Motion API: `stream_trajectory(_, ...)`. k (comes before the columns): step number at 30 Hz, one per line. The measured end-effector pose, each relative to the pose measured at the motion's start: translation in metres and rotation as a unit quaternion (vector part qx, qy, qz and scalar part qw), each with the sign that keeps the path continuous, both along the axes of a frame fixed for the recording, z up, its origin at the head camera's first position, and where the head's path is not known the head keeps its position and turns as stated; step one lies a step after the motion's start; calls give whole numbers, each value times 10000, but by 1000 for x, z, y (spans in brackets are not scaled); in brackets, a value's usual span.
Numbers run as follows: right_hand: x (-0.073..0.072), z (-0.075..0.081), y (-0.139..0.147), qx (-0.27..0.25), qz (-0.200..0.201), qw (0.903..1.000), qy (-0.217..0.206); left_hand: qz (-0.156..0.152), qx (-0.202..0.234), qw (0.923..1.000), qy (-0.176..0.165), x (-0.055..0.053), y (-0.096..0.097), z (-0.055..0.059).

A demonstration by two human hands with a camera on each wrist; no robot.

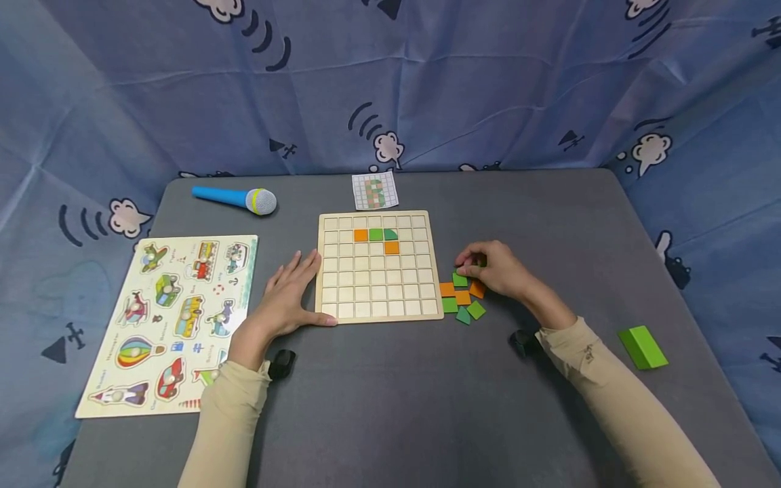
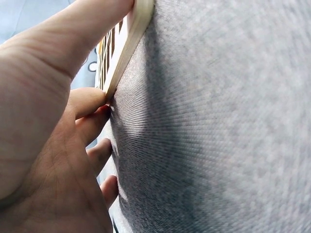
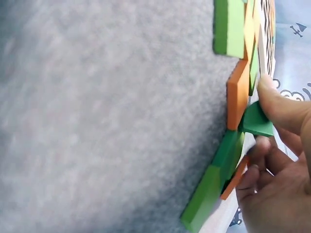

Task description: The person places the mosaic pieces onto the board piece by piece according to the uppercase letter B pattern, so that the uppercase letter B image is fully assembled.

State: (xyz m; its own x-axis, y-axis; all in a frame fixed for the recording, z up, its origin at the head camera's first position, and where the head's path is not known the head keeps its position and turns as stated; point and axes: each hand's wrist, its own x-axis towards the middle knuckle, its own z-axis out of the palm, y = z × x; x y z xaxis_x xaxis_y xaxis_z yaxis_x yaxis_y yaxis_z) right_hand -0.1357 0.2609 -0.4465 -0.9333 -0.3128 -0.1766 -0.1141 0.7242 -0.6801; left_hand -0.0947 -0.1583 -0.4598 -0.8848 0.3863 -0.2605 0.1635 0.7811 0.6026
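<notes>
A wooden grid board (image 1: 390, 319) lies mid-table. In its upper rows sit an orange square (image 1: 361, 235), a green square (image 1: 375, 234), a dark green tile with a rounded corner (image 1: 390, 234) and another orange square (image 1: 391, 248). My left hand (image 1: 287, 298) rests at the board's left edge, fingers extended and thumb on the near corner. Right of the board, my right hand (image 1: 494, 268) pinches a dark green tile (image 3: 256, 120) between thumb and fingers. Beneath and beside it lie several loose tiles, including an orange one (image 1: 462, 297) and a green one (image 1: 449, 305).
A small printed pattern card (image 1: 375, 191) lies behind the board. To the left are a vehicle picture puzzle (image 1: 177, 325) and a blue toy microphone (image 1: 228, 196). A green block (image 1: 643, 348) stands near the right forearm. Patterned blue cloth (image 1: 488, 88) hangs behind the table.
</notes>
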Motion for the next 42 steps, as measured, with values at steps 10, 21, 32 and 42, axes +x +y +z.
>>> stream_trajectory(10, -2, 4, -15, -341, -325, 9975, 530, 7, 1, 10000, -23, 0, 1, 0)
stream_trajectory(21, -2, 5, -55, -601, 141, 9969, 493, 5, -26, 10000, 38, 0, 0, 0)
stream_trajectory(32, -11, -2, -91, -1236, -103, 9916, 367, 16, -40, 10000, 23, 1, 0, 0)
stream_trajectory(42, -11, -4, -106, -1067, -77, 9928, 536, 15, 13, 10000, 27, 1, 0, 0)
